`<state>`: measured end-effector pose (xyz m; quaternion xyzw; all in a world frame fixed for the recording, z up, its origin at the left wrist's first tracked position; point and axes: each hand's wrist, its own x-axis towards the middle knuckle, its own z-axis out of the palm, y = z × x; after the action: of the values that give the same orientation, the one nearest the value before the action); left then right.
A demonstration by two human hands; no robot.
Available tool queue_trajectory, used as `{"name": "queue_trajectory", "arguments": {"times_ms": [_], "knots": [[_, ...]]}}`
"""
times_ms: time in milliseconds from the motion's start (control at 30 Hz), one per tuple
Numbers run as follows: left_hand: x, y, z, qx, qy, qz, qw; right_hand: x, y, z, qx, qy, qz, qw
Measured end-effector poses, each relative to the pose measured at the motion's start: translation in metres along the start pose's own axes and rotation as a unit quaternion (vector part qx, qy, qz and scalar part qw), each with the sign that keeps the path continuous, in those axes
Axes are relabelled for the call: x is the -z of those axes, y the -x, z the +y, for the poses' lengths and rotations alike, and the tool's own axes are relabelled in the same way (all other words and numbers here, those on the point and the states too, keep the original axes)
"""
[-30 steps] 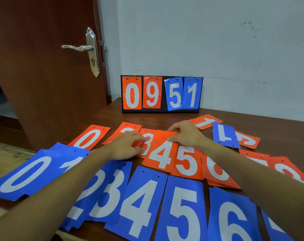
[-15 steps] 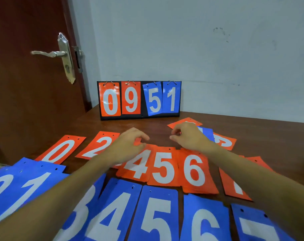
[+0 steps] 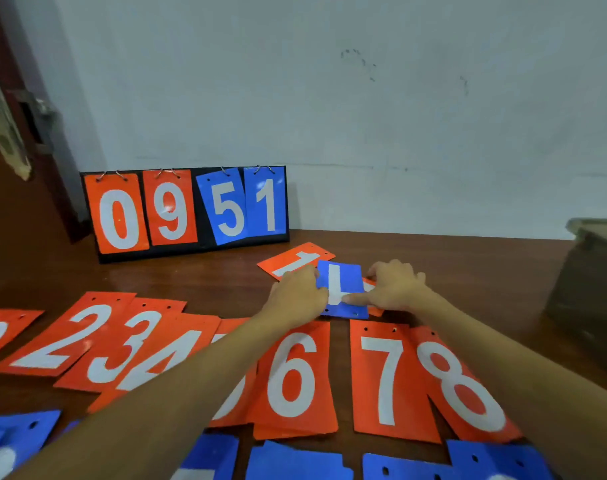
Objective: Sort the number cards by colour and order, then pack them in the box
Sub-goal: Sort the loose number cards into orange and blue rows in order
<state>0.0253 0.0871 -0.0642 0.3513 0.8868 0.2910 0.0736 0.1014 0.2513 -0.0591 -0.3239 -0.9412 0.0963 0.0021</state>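
Observation:
An upside-down blue 7 card lies at the back of the wooden table. My left hand grips its left edge. My right hand holds its right side, thumb lying across the face. An orange 1 card lies behind it, and another orange card peeks out beneath it. Orange cards lie in a row in front: 2, 3, 4, 6, 7, 8. My left forearm hides the 5.
A black scoreboard stand showing 0 9 5 1 leans against the wall. A brown box stands at the right edge. Blue cards line the near edge. A door with a metal handle is at the left.
The view has swung right. Both hands left the orange row and reached back to the blue 7 card, which they now hold. Orange 7 and 8 now show in the row.

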Motion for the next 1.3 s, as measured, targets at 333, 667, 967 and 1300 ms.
{"name": "queue_trajectory", "arguments": {"times_ms": [333,667,967,1300], "knots": [[0.009,0.013,0.008,0.061,0.152,0.034,0.986,0.005,0.001,0.011,0.007,-0.269,0.076,0.96],[0.053,0.068,0.036,0.085,0.416,0.052,0.904,0.049,0.075,-0.01,0.116,-0.648,0.024,0.752],[0.093,0.158,-0.01,0.052,0.421,0.175,0.889,0.033,0.152,-0.048,0.248,-0.47,-0.119,0.839],[0.125,0.22,-0.071,0.078,0.404,0.128,0.903,0.026,0.186,-0.12,0.356,-0.288,-0.047,0.888]]}}
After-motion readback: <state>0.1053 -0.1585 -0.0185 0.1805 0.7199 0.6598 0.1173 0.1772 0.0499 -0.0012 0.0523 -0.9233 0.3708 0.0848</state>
